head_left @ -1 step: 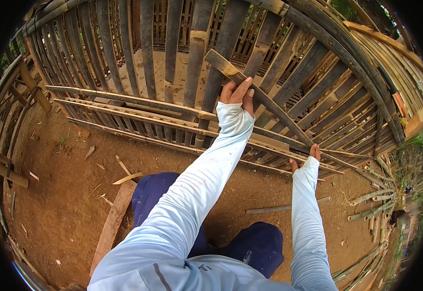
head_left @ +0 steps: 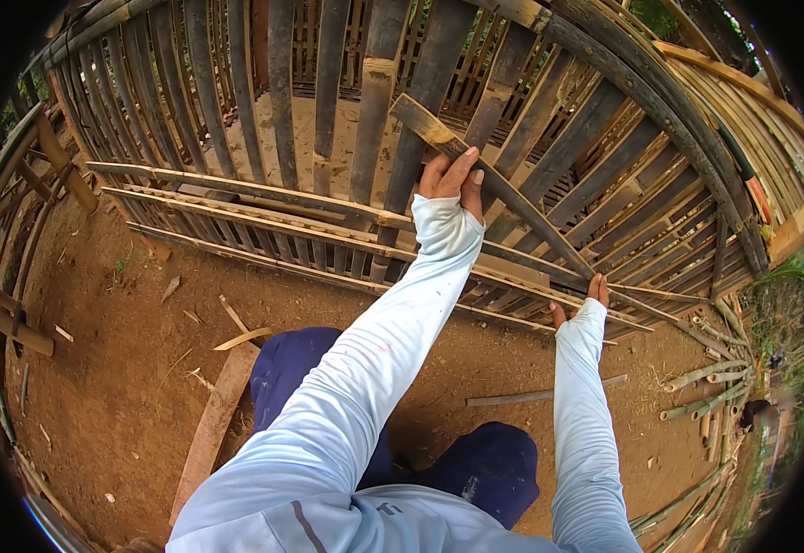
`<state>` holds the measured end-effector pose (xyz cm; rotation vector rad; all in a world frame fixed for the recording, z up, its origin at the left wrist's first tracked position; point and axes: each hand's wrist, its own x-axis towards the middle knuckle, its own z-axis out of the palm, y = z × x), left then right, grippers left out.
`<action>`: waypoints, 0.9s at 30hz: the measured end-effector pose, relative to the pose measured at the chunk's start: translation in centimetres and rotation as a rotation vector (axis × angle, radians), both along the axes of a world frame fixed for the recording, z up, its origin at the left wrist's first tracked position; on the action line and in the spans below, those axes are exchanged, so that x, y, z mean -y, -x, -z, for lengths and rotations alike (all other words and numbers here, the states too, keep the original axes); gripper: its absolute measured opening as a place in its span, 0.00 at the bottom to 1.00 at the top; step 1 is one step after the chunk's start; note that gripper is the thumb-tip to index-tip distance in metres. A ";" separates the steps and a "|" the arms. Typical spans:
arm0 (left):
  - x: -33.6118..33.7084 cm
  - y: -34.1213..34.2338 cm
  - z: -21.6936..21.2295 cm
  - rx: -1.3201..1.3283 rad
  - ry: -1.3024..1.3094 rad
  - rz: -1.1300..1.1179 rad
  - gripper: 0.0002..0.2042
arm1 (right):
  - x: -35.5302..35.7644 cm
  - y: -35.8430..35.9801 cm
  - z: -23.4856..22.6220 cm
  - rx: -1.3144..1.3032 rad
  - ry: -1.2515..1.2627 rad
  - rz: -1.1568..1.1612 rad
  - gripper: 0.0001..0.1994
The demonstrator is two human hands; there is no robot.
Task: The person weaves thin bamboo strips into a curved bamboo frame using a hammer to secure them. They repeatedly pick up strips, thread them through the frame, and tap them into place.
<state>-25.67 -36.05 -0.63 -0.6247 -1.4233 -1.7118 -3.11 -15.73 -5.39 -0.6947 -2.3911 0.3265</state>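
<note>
A dark bamboo strip [head_left: 533, 210] lies slanting across the upright slats of a bamboo fence-like frame [head_left: 379, 101]. Its upper left end is pale in patches. My left hand [head_left: 452, 177] is closed on this strip near the upper part, fingers over its edge. Lower down to the right, my right hand [head_left: 586, 302] is at the strip's other end, its fingertips pressed there and its thumb apart against the horizontal bamboo rails [head_left: 503, 275]. The palm side of each hand is hidden.
A wooden plank [head_left: 217, 429] lies on the dirt by my left knee. Between my right arm and leg is a thin strip [head_left: 549, 394]. Cut bamboo poles [head_left: 706, 398] are piled at the right, and a bamboo structure [head_left: 15, 318] stands at the left.
</note>
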 end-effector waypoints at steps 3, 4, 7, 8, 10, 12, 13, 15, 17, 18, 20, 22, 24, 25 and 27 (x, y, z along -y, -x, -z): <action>-1.2 -0.3 -0.2 0.067 -0.298 0.063 0.21 | 0.2 0.3 0.0 -0.008 0.004 0.001 0.52; -1.5 -0.3 -0.3 0.097 -0.460 0.106 0.23 | 0.4 0.4 -0.2 -0.009 0.012 0.000 0.52; -1.1 -0.9 -0.3 0.250 -0.358 0.179 0.28 | 0.6 0.3 -0.3 -0.001 0.058 0.008 0.52; -1.1 -0.9 -0.4 0.263 -0.368 0.188 0.27 | 0.5 0.3 -0.2 -0.003 0.048 0.014 0.52; -0.6 -0.8 -0.3 0.301 -0.246 0.204 0.26 | 0.4 0.3 0.0 -0.007 0.028 0.023 0.52; 0.1 -0.9 -0.5 0.344 -0.147 0.225 0.26 | 0.5 0.5 0.1 -0.012 0.005 0.026 0.52; 0.4 -1.0 -0.7 0.370 -0.110 0.237 0.27 | 0.5 0.5 0.1 -0.014 -0.007 0.027 0.52; 0.9 -1.3 -1.2 0.411 -0.056 0.273 0.28 | 0.5 0.5 0.2 -0.025 0.010 0.027 0.53; 1.4 -1.4 -1.6 0.439 -0.026 0.316 0.28 | 0.5 0.6 0.4 -0.033 0.016 0.031 0.53; 1.5 -1.3 -1.6 0.434 -0.012 0.293 0.28 | 0.5 0.6 0.5 -0.035 0.014 0.035 0.53; 1.6 -1.1 -1.4 0.422 0.016 0.246 0.29 | 0.5 0.7 0.5 -0.032 0.029 0.042 0.54; 1.7 -0.6 -1.1 0.447 0.001 0.317 0.29 | 0.6 0.9 0.3 -0.022 0.062 0.048 0.54; 1.5 -0.1 -0.6 0.473 -0.014 0.389 0.29 | -0.1 0.7 1.1 -0.053 -0.019 0.012 0.54; 1.4 0.1 -0.4 0.486 -0.023 0.424 0.29 | -0.4 0.6 1.4 -0.068 -0.060 -0.005 0.54; 1.4 0.1 -0.3 0.513 -0.014 0.448 0.30 | -0.5 0.5 1.5 -0.065 -0.035 0.000 0.55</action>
